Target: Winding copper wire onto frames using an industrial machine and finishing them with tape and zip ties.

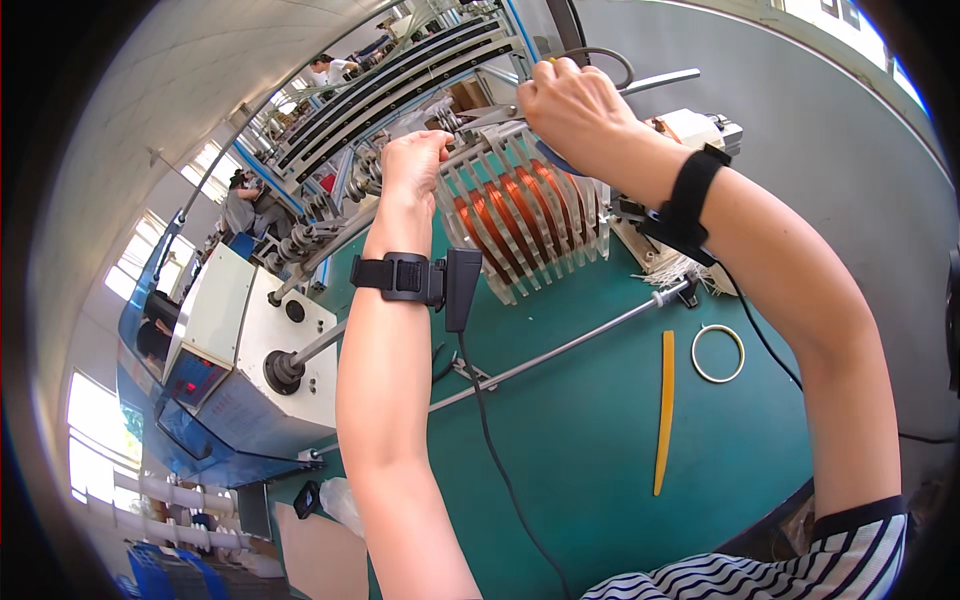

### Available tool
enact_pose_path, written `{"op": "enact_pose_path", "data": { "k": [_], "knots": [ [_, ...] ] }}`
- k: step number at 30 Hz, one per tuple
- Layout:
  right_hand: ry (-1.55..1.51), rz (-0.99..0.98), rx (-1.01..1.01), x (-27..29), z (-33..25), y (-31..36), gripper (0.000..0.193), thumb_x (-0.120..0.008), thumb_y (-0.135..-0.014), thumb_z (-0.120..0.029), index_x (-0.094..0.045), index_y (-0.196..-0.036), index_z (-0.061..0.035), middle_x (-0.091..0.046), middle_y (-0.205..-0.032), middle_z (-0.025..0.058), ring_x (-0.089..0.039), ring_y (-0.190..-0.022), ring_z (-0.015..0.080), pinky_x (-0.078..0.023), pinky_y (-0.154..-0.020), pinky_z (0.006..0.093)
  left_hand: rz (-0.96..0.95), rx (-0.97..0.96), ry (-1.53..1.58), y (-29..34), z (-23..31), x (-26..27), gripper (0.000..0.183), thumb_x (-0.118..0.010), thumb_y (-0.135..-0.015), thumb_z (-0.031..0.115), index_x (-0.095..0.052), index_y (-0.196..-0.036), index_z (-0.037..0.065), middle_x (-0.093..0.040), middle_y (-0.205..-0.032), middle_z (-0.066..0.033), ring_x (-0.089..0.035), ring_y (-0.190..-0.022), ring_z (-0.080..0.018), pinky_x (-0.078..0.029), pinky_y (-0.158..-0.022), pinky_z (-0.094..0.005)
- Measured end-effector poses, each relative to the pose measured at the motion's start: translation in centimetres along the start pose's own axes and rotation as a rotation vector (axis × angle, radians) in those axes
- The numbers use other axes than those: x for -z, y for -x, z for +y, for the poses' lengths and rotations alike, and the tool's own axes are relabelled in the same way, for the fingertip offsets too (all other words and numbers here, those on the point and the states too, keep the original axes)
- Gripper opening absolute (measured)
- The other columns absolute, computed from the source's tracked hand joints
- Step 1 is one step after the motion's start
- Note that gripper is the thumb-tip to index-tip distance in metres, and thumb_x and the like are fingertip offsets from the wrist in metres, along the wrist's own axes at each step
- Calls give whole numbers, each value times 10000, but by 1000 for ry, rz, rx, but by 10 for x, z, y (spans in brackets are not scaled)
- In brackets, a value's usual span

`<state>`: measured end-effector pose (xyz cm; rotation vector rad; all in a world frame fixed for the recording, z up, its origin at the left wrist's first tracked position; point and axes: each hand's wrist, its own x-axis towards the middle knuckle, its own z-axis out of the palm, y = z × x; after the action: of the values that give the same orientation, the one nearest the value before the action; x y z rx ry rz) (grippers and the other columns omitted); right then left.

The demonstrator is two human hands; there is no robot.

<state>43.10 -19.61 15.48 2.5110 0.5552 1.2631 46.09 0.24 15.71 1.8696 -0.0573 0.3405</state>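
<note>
Copper coils (522, 205) sit in slotted former (500, 282) above green desk (560, 430).
Left hand (412, 165) and right hand (580, 108): fingers curled; what they clamp, if anything, I can't tell. Uneven pull could loosen turns.

**Daylit workshop seen through a wide fisheye lens**

Illumination is bright and mostly diffuse. Daylight enters through the left-hand windows (98, 425), overexposed to white, and the upper-right window (838, 28), fringed with blue. Soft, faint shadows lie on the green tabletop (560, 470); the metal rod (580, 337) carries a pale highlight. The left hand (410, 168) and right hand (578, 108) are reasonably sharp, a distant seated person (245, 208) indistinct. Lines bow toward the blackened rim.
</note>
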Motion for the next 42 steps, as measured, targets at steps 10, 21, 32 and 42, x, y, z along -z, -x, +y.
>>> {"op": "enact_pose_path", "data": {
  "k": [10, 21, 32, 42],
  "knots": [
    [-249, 5, -23, -24, -9, -17, 154, -651, -723, -92, -640, -857, -16, -664, -792, 153, -674, -746, 271, -535, -635, 334, -6, -74, 100, 15, 3, -1, 106, -632, -823, 105, -626, -881, 16, -571, -673, -9, -461, -499, -44, -331, -420, -177],
    [-432, -757, -585, 68, 41, 265, 307, -656, -771, -295, -607, -870, -8, -606, -682, 179, -601, -677, 337, -468, -634, 420, 421, 256, 713, 131, -127, 10, 128, -690, -803, 147, -593, -848, 76, -611, -764, -10, -595, -670, -111, -454, -588, -250],
    [-295, -751, -515, 75, 30, 339, 316, -689, -742, -244, -574, -940, -26, -593, -829, 146, -598, -756, 309, -470, -665, 400, 222, 264, 430, 187, -117, -40, 112, -666, -800, 126, -593, -872, 83, -618, -785, -23, -592, -652, -109, -466, -528, -239],
    [-1264, -998, -904, 10, -28, 321, 155, -570, -831, -136, -554, -783, 10, -529, -566, 51, -496, -390, 127, -375, -343, 241, -413, -272, -805, 345, -112, -135, 386, -708, -709, 305, -572, -867, -19, -591, -845, -166, -626, -784, -290, -514, -663, -355]
  ]
}}
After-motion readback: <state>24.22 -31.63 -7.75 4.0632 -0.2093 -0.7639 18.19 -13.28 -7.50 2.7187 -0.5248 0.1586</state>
